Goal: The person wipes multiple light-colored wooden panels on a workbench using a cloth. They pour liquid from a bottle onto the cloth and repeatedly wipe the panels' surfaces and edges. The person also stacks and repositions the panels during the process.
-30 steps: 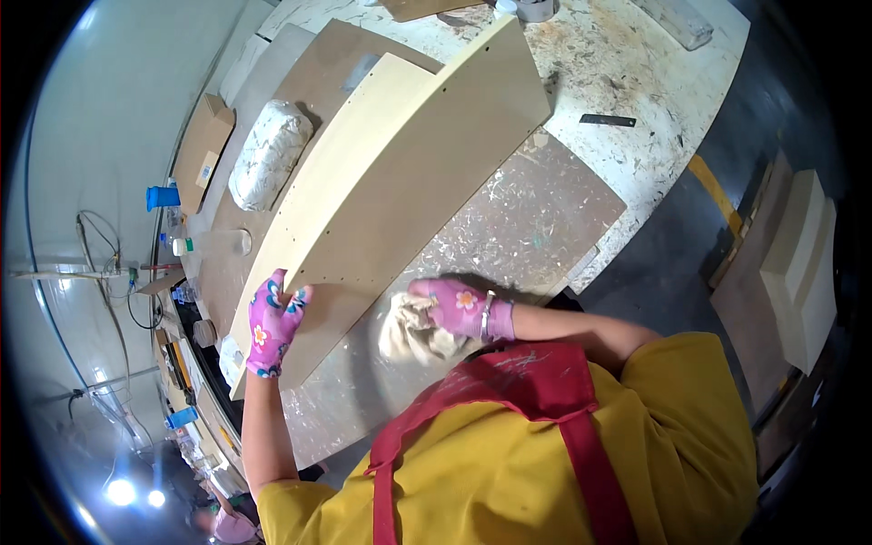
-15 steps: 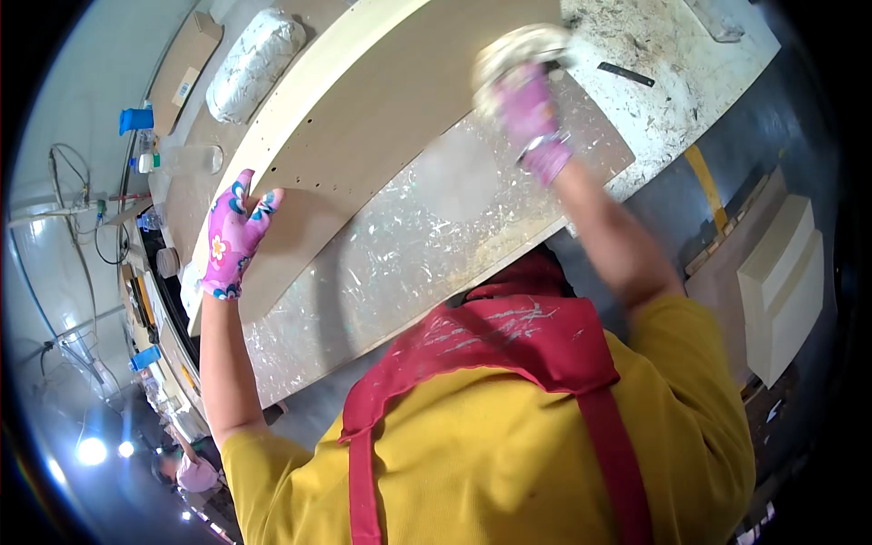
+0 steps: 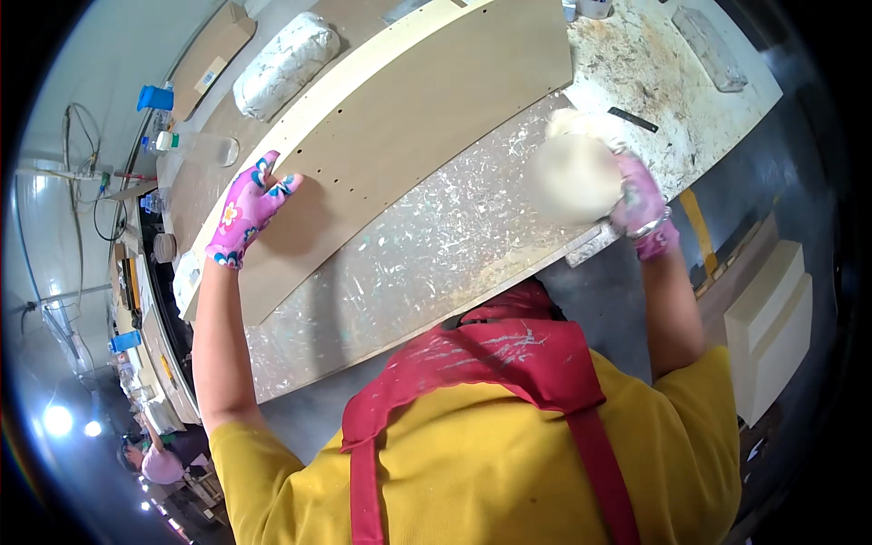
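Rests the left hand [image 3: 243, 211], with thumb spread from forefinger, on the curved edge of a beige board [image 3: 400, 145] stretching across the upper centre of the frame. Grips a blurred cream cloth [image 3: 586, 168] in the right hand [image 3: 643, 202], right of centre, over the paint-spattered counter [image 3: 413, 241]. Has a black strip [image 3: 633, 120] near the cloth and a white wrapped bundle [image 3: 286, 65] at upper left.

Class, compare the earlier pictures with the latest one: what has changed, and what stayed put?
The right hand, holding the cloth throughout, went from close to the apron out to the panel's right end, then off it toward the table's near edge. Nothing was let go. The left hand stayed at the panel's curved edge.
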Demonstrator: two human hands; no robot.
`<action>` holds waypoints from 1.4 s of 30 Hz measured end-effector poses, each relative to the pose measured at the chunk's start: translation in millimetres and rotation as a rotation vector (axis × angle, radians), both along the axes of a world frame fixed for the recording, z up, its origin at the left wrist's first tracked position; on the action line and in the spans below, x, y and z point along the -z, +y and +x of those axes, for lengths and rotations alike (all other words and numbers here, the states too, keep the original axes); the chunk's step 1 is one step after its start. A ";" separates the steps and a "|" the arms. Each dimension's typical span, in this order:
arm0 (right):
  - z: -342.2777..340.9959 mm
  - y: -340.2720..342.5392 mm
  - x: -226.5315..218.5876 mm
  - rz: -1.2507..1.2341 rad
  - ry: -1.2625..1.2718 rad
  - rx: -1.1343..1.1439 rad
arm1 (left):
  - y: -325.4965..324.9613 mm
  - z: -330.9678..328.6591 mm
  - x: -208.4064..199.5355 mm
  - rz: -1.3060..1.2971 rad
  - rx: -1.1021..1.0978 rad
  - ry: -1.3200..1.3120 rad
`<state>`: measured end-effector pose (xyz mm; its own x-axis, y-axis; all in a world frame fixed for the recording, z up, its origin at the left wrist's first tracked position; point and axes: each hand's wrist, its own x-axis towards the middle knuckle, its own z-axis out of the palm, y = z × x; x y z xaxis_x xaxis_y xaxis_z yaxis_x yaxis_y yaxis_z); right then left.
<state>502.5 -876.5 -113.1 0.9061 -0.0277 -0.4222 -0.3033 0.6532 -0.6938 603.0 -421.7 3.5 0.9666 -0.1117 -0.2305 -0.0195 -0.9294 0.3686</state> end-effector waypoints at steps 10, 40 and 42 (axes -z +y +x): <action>149.7 -6.6 60.7 -2.177 -0.413 0.053 | 7.0 48.7 18.4 0.055 0.064 -0.042; 77.8 127.6 57.7 -1.636 -0.705 -0.632 | 45.6 67.9 62.8 -0.226 0.079 0.036; 51.9 145.4 33.7 -1.214 -0.685 -0.928 | 38.9 67.9 53.1 -0.191 0.103 0.043</action>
